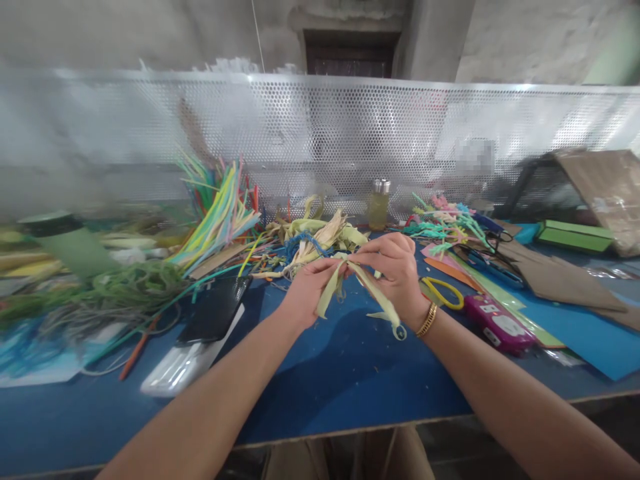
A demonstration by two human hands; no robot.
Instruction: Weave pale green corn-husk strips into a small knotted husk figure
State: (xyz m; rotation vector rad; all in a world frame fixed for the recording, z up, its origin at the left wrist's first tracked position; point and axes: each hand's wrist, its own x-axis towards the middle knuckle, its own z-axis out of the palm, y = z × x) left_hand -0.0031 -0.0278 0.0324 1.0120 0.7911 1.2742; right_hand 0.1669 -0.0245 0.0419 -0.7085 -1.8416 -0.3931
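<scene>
A pale green strip of corn husk [376, 293] is held up over the blue table, its two ends hanging down and the right one curled at the tip. My left hand [314, 280] pinches it near the top of the fold. From the other side, my right hand [393, 267] grips the same husk with thumb and fingers close to the left fingertips. The exact finger contact is partly hidden. Just beyond the hands lies a heap of dried corn husks [325, 237] with blue string mixed in.
A dark phone [215, 312], a bundle of coloured pipe cleaners [220, 210] and green string [135, 287] lie left. Right are yellow-handled scissors [450, 293], a magenta case [500, 323] and cardboard [560, 273]. A glass jar [379, 207] stands at the back before a perforated metal panel [280, 127].
</scene>
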